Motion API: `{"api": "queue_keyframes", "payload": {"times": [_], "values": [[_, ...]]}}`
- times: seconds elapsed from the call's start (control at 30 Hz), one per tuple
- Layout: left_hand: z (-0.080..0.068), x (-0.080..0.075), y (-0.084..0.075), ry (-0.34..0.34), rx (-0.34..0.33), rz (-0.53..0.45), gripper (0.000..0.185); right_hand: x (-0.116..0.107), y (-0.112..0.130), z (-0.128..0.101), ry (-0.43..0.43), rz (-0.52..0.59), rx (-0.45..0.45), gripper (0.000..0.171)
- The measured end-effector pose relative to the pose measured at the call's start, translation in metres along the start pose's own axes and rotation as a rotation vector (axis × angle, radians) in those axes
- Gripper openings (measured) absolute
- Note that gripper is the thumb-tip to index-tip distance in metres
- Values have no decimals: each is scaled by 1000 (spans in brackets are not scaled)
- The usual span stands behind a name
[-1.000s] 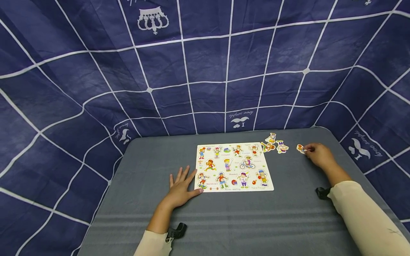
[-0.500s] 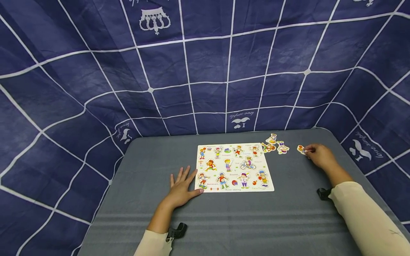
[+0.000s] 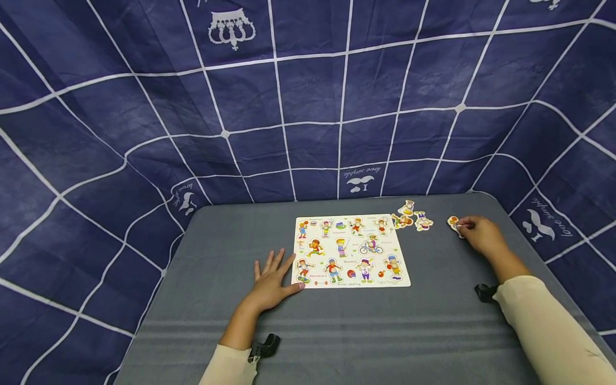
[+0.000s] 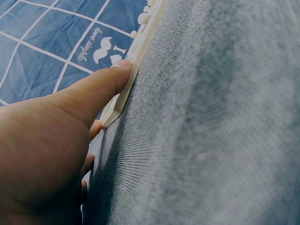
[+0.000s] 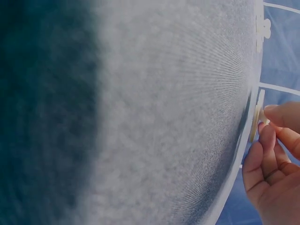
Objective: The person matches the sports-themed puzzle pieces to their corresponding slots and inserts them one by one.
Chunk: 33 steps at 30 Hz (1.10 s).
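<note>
Backdrop: dark blue cloth with a white grid [image 3: 308, 107] hung behind and around the table; unchanged over the last second.
Table: grey felt-covered tabletop [image 3: 337, 331]; it bears everything below.
Board: white rectangular wooden puzzle board printed with small sports figures [image 3: 351, 251], lying flat mid-table; most figures seated in their slots; it has not shifted between the earlier head views and now.
Left hand: left hand [image 3: 270, 283] flat on the felt at the board's near-left corner, fingers straight and spread; the wrist view shows the thumb [image 4: 101, 86] pressed against the board's edge [image 4: 126, 89]; holds nothing; same pose as a second ago; reads as bracing the board.
Right hand: right hand [image 3: 481, 234] well right of the board, fingers curled, fingertips [image 5: 281, 115] pinching the peg of one loose piece; almost unmoved since the earlier pictures.
Loose cluster: three small cut-out cartoon figure pieces [image 3: 410, 218] lying just off the board's far-right corner; untouched.
Held piece: small orange-and-white cut-out figure piece [image 3: 454, 223], at the right fingertips, apart from the cluster; seen edge-on in the wrist view [image 5: 255, 123], low over the felt; whether it touches, cannot tell; judgement: grasp settled, carry to the board not yet begun.
</note>
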<state>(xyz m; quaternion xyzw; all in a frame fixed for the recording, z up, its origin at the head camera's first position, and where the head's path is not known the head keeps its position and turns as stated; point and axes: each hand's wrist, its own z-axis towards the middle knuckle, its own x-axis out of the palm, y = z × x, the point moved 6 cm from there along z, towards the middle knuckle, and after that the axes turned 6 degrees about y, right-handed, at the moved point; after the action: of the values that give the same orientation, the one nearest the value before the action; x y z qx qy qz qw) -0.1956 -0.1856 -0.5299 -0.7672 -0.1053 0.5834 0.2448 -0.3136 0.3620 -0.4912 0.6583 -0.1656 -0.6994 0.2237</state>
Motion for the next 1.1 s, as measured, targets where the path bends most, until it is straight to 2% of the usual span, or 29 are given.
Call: {"api": "queue_keyframes", "payload": {"times": [0.3, 0.57, 1.1], "values": [[1, 1, 2, 4, -6, -5, 89, 0, 6, -2, 16, 19, 14, 20], [2, 1, 2, 3, -7, -8, 88, -3, 11, -4, -24, 12, -2, 22], [2, 0, 0, 10, -18, -14, 88, -2, 33, -5, -45, 41, -36, 24]]}}
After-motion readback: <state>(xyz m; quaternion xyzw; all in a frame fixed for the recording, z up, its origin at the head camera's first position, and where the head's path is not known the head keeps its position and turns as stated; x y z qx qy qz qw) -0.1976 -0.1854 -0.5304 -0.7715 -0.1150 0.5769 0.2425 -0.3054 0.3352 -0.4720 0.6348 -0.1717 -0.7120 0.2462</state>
